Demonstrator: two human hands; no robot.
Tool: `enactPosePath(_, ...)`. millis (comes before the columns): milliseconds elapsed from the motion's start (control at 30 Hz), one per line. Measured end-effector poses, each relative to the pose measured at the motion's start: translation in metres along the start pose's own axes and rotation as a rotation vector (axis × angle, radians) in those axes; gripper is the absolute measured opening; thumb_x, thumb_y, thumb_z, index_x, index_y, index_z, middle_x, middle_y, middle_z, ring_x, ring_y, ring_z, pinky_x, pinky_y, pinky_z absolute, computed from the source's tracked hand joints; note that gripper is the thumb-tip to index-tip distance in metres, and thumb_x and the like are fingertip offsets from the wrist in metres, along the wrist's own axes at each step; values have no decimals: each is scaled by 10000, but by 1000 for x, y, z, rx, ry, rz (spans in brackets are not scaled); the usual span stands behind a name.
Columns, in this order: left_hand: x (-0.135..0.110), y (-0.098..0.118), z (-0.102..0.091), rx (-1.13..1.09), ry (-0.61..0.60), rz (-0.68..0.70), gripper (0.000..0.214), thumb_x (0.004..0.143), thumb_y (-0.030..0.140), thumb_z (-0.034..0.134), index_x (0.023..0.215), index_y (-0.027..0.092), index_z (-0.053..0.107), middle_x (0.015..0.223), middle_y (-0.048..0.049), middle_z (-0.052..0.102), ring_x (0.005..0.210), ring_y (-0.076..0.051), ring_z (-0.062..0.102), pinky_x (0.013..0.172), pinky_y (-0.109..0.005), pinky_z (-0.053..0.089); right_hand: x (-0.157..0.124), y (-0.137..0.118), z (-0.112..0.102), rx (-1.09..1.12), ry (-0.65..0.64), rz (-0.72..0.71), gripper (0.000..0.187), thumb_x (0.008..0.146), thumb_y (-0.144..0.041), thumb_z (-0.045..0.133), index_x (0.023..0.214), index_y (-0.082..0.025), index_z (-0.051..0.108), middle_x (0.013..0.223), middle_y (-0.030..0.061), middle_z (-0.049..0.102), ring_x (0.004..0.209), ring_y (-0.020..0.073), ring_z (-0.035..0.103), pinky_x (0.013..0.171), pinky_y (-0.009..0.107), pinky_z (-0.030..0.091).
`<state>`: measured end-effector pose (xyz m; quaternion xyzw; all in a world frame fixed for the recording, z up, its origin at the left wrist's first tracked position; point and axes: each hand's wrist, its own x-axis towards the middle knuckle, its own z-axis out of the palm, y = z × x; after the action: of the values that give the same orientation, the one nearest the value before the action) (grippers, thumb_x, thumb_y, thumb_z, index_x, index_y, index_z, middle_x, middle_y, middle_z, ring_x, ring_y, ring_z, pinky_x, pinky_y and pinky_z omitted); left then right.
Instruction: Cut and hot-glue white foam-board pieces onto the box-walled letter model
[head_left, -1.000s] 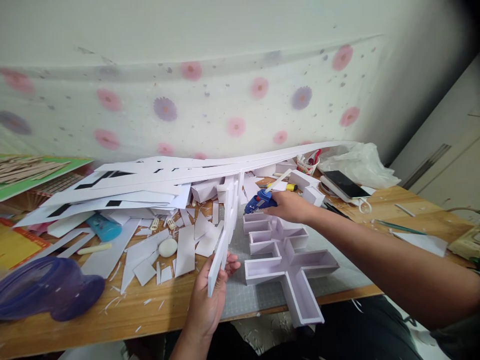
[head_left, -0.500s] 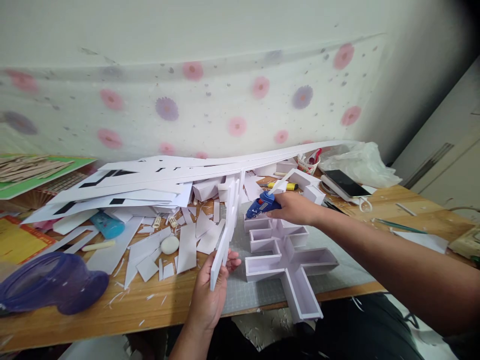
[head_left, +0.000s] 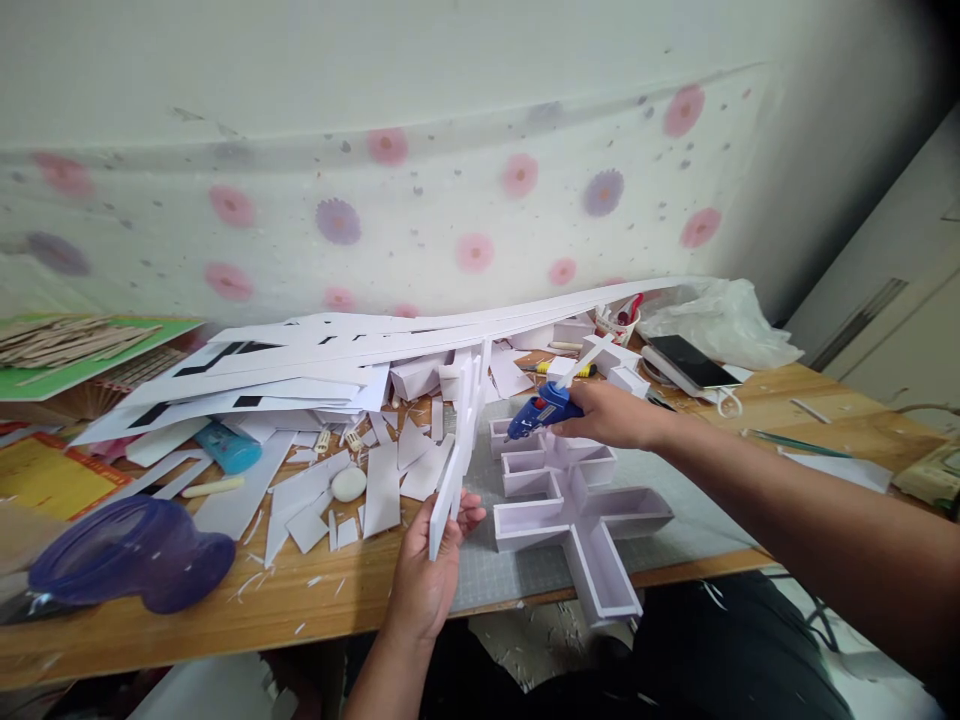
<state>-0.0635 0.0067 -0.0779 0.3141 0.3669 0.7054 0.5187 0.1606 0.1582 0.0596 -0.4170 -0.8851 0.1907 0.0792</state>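
Note:
My left hand (head_left: pixel 431 570) grips the near end of a long white foam board piece (head_left: pixel 455 470), held on edge and stretching away from me. In my right hand (head_left: pixel 607 412) is a blue hot glue gun (head_left: pixel 541 410), a white glue stick jutting from its back and its nozzle pointing down to the left. Under the glue gun lies a white foam board structure (head_left: pixel 585 530) of open, branching troughs. It rests on a grey cutting mat (head_left: pixel 480 575), and its near end overhangs the table edge.
White board scraps and a round white piece (head_left: pixel 349 484) litter the wooden table (head_left: pixel 300 620). A purple translucent container (head_left: pixel 135 550) stands at the left. Large white sheets (head_left: pixel 300 350) lie at the back. A phone (head_left: pixel 694 360) and plastic bag (head_left: pixel 727 320) are at the right.
The glue gun in my right hand has shifted slightly right, its nozzle now clearer of the troughs' far end. My left hand keeps its hold on the board piece. The camera view has shifted slightly.

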Motion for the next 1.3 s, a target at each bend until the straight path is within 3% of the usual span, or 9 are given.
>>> enactPosePath(100, 0, 1, 1, 2, 9, -12, 379, 668, 394, 795, 975, 191, 709, 944, -87, 720, 855, -203, 659, 864, -368, 486, -5, -4, 0, 3, -51, 7, 255, 797, -367, 574, 877, -144, 670, 750, 63, 670, 697, 215, 591, 604, 280, 389)
enactPosePath(533, 2, -1, 1, -1, 12, -9, 384, 669, 389, 796, 981, 183, 708, 947, -91, 721, 859, -204, 659, 877, -377, 481, -12, -6, 4, 22, -57, 6, 292, 789, -401, 560, 918, -160, 662, 792, 64, 675, 732, 227, 597, 634, 287, 402)
enactPosePath(900, 1, 2, 1, 7, 2, -5, 396, 673, 403, 789, 987, 177, 705, 955, -103, 718, 892, -222, 650, 884, -389, 487, -41, 26, -16, 50, -11, 86, 233, 772, -361, 561, 882, -188, 672, 750, 24, 666, 706, 205, 599, 604, 270, 431)
enactPosePath(1300, 0, 4, 3, 7, 13, -13, 392, 653, 410, 801, 962, 183, 717, 929, -91, 727, 861, -217, 656, 860, -376, 491, -42, 24, -12, -48, -22, 107, 205, 771, -359, 563, 846, -192, 655, 792, 47, 685, 729, 220, 614, 631, 291, 440)
